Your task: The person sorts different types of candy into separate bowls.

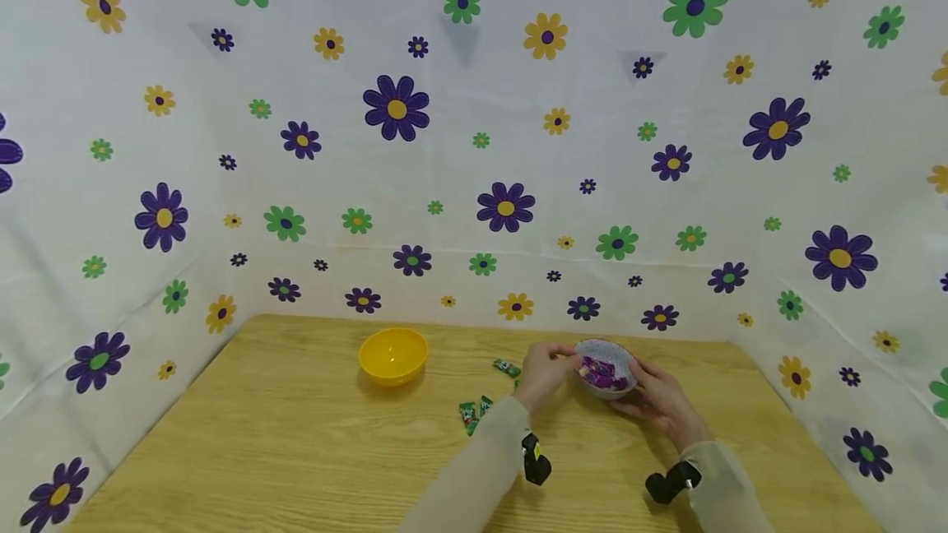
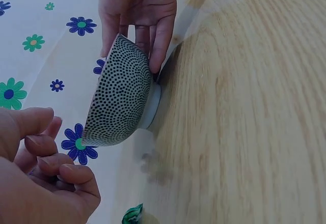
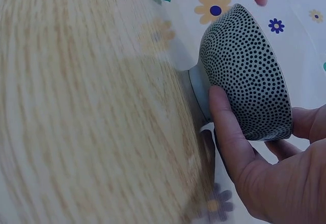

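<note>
Yellow and glossy, an open bowl [image 1: 392,358] stands left of centre in the lower half of the head view, on a wood-grained surface [image 1: 296,434]. Farther right, a smaller patterned bowl [image 1: 625,357] has purple packets [image 1: 603,374] inside it. The person's right hand [image 1: 662,403] grasps this bowl from its right side, thumb near the rim and other fingers lower down. The left hand [image 1: 545,371] is at the opposite rim, its fingertips close to the packets; whether it pinches one cannot be told. Several green packets [image 1: 467,414] lie on the surface between the two bowls, some partly hidden by the left arm. A white cloth [image 1: 459,179] with purple, green and yellow flowers fills the upper frame and both sides. Both sleeves are pale, with a black device [image 1: 672,482] at each wrist. In the left wrist view, the left hand appears at lower left with bent fingers, just beside the dotted outer wall of the patterned bowl, while the right hand holds that bowl from the top of the frame. One green packet shows at the bottom edge. In the right wrist view, the right hand at lower right supports the patterned bowl, one finger lying along its wall near the pale foot. Fingertips of the left hand show at the top edge, apart from the bowl's outside, and a green packet is at upper centre.
</note>
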`<state>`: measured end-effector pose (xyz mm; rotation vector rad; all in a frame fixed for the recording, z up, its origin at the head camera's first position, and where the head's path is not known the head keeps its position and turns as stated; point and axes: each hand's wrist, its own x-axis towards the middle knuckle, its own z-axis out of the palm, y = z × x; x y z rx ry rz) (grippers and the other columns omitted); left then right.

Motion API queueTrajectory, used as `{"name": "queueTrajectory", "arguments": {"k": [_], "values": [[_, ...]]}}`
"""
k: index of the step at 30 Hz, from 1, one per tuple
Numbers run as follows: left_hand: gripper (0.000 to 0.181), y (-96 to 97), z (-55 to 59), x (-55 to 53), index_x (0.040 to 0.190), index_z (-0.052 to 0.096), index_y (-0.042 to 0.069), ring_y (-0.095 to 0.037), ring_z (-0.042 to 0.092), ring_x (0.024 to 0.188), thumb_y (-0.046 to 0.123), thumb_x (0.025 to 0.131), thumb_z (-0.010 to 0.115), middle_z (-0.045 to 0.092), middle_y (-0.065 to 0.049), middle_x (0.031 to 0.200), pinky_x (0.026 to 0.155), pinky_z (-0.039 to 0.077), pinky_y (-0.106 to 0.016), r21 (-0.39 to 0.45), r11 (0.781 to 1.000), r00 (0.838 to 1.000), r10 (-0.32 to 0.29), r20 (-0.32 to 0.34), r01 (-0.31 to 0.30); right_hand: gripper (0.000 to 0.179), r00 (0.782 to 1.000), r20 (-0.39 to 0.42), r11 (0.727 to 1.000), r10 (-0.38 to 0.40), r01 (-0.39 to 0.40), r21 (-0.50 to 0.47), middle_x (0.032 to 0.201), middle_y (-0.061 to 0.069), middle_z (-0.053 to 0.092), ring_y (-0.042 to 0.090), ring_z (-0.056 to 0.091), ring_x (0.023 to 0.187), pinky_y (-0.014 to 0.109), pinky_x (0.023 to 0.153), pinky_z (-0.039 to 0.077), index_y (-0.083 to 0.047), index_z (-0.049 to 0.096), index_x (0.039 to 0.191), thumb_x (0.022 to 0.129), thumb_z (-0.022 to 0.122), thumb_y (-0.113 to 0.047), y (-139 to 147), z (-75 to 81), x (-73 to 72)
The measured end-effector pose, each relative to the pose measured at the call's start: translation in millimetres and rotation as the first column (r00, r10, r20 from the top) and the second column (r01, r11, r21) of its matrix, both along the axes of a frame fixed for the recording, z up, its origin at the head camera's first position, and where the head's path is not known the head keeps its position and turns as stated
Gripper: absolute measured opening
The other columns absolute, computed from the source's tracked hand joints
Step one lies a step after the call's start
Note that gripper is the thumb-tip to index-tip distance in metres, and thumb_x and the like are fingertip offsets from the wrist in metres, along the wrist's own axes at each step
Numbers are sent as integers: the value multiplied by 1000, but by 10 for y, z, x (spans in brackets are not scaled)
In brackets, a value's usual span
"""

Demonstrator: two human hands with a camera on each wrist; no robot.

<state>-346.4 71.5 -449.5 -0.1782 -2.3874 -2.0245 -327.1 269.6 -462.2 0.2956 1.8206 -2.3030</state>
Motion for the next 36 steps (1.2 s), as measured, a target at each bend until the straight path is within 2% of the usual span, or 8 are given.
{"name": "queueTrajectory", "arguments": {"k": [5, 10, 15, 22, 28, 31, 36], "values": [[12, -136, 34, 24, 89, 70, 9, -12, 43, 70, 18, 82, 66, 57, 4, 81, 57, 37, -24, 11, 999, 999, -31, -10, 31, 55, 1000, -6, 1000, 11, -11, 28, 145, 25, 14, 41, 25, 127, 48, 83, 46, -5, 10, 145, 98, 35, -22, -25, 25, 22], [13, -278, 105, 82, 90, 70, 13, -12, 40, 59, 21, 82, 66, 53, 1, 74, 50, 33, -24, 2, 999, 999, -41, -17, 42, 55, 1000, -20, 1000, 17, -16, 15, 145, 25, 13, 40, 23, 128, 48, 84, 46, -4, 10, 145, 99, 33, -21, 2, 9, 51], [12, -449, 137, 126, 90, 70, 15, -11, 38, 60, 23, 83, 65, 52, 1, 75, 50, 32, -23, -6, 998, 998, -57, -22, 57, 57, 1000, -17, 1000, 16, -16, 23, 145, 26, 13, 42, 24, 127, 48, 84, 46, -4, 9, 145, 98, 35, -23, 28, -3, 64], [14, -835, 130, 112, 92, 69, 15, -13, 41, 61, 26, 84, 64, 55, 0, 82, 52, 36, -24, 29, 999, 997, -22, -74, 24, 57, 1000, -18, 999, 22, -22, 24, 144, 26, 14, 41, 25, 127, 47, 84, 46, -5, 10, 145, 98, 36, -24, -12, -16, 35], [16, -1136, 78, 157, 93, 69, 16, -14, 38, 54, 28, 85, 62, 48, -2, 68, 49, 33, -24, -66, 998, 998, 6, -68, -11, 55, 999, -22, 1000, 26, -26, 16, 145, 25, 13, 41, 25, 127, 48, 84, 46, -5, 10, 145, 98, 34, -24, -20, -12, 30], [19, -1258, 64, 173, 96, 69, 15, -14, 38, 57, 29, 85, 62, 48, -2, 69, 49, 32, -24, -113, 993, 998, 27, -65, -34, 55, 999, -32, 999, 37, -37, 13, 145, 25, 13, 39, 25, 126, 47, 85, 46, -5, 9, 145, 99, 33, -23, -19, -14, 32], [20, -1444, 71, 187, 97, 68, 10, -16, 40, 61, 26, 85, 62, 47, -3, 70, 50, 32, -24, -130, 989, 995, 59, -85, -70, 55, 998, -40, 999, 51, -51, 7, 144, 25, 14, 36, 30, 123, 47, 85, 46, -5, 8, 145, 99, 33, -23, -12, -19, 44]]}}
